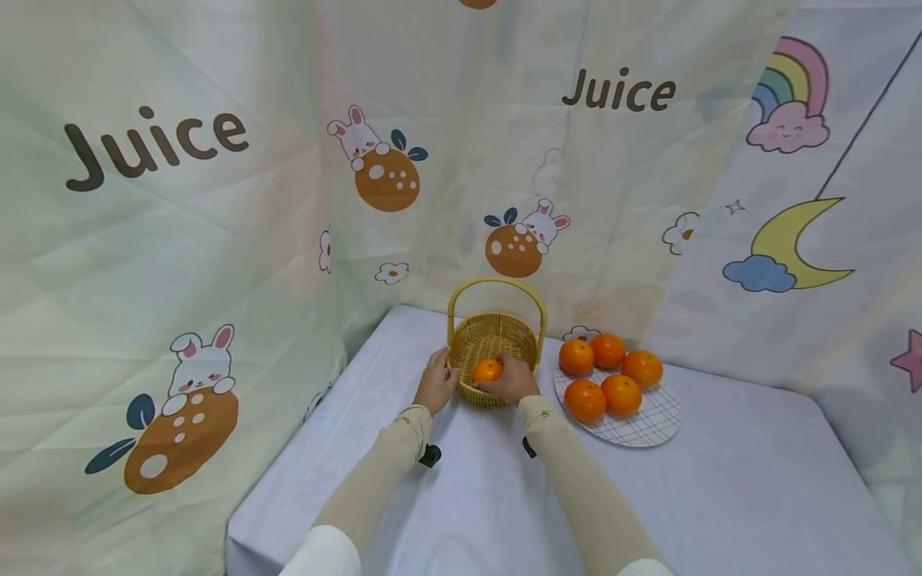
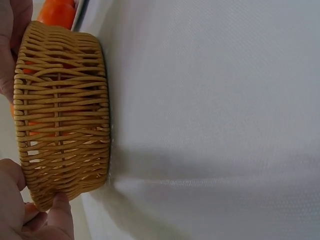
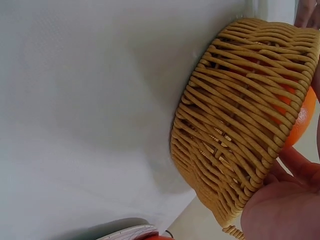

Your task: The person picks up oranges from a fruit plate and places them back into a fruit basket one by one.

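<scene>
The right hand (image 1: 513,378) has its grip closed around one orange (image 1: 487,370), holding it just over the near rim of the woven basket (image 1: 497,340) — the fruit is at the opening and looks not yet set down inside. The left hand (image 1: 435,382) rests against the left side of the basket; in the left wrist view its fingers (image 2: 59,215) curl on the lower wall of the weave, so it seems to grip the basket lightly and keep it steady.

The basket stands on the tabletop (image 1: 504,496) covered with a pale cloth, and a plate (image 1: 648,424) with five more oranges lies just beside it on the right.

Some things could go wrong from here. If the orange is let go while it sits on the rim, it may roll outward and run over the smooth cloth to the edge. The basket is light and has a tall handle (image 1: 497,292); a push from the right hand, when the left hand does not hold firmly, could tip it or slide it into the plate — and then the piled oranges there may roll off also.
</scene>
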A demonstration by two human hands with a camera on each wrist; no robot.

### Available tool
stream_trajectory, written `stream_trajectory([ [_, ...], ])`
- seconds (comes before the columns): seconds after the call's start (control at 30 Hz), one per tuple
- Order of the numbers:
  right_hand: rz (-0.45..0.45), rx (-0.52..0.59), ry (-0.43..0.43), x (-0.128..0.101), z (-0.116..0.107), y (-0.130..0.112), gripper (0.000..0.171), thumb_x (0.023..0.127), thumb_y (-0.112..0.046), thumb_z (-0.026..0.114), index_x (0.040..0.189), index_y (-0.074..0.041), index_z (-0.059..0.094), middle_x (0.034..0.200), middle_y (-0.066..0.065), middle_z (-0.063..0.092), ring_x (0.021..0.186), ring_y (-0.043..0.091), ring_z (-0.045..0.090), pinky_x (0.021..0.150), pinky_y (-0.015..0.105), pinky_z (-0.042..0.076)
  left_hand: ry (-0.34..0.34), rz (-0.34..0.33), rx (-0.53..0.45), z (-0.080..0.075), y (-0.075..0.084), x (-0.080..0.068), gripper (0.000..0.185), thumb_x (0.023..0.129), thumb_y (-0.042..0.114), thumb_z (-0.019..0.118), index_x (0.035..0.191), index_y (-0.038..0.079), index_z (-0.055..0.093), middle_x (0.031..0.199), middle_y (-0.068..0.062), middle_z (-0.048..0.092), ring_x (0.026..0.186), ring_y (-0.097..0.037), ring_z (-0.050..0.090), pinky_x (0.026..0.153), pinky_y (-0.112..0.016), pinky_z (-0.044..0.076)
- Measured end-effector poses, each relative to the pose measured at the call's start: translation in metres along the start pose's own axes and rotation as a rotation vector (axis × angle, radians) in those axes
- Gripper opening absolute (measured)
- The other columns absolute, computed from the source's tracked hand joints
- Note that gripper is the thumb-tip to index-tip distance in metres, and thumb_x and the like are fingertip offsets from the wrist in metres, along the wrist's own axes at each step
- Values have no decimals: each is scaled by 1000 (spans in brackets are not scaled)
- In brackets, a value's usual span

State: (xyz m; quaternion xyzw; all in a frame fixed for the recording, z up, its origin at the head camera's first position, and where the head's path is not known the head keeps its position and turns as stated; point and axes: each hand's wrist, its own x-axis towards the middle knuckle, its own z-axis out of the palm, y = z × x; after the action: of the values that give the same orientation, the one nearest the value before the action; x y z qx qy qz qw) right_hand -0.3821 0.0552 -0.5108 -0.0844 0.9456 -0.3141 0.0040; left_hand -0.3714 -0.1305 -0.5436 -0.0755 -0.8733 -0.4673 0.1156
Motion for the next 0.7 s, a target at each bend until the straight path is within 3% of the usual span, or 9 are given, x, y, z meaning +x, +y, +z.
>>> stream_trajectory([
  [0.43, 9, 96, -12, -7, -4, 6, 80, 73, -45, 84, 133, -1, 53, 123, 17, 61, 104, 31, 58, 94, 47, 51, -10, -31, -29, 4, -1, -2, 55, 99, 13, 53, 148, -3, 35, 153, -20, 31, 126, -33, 50, 95, -41, 52],
  [0.7, -3, 188, -48, -14, -30, 12, 83, 76, -45, 82, 140, -3, 49, 137, 15, 54, 123, 32, 52, 103, 48, 46, -2, -37, -44, 2, 2, -4, 55, 99, 14, 52, 148, -4, 35, 153, -20, 31, 127, -34, 49, 96, -42, 51],
])
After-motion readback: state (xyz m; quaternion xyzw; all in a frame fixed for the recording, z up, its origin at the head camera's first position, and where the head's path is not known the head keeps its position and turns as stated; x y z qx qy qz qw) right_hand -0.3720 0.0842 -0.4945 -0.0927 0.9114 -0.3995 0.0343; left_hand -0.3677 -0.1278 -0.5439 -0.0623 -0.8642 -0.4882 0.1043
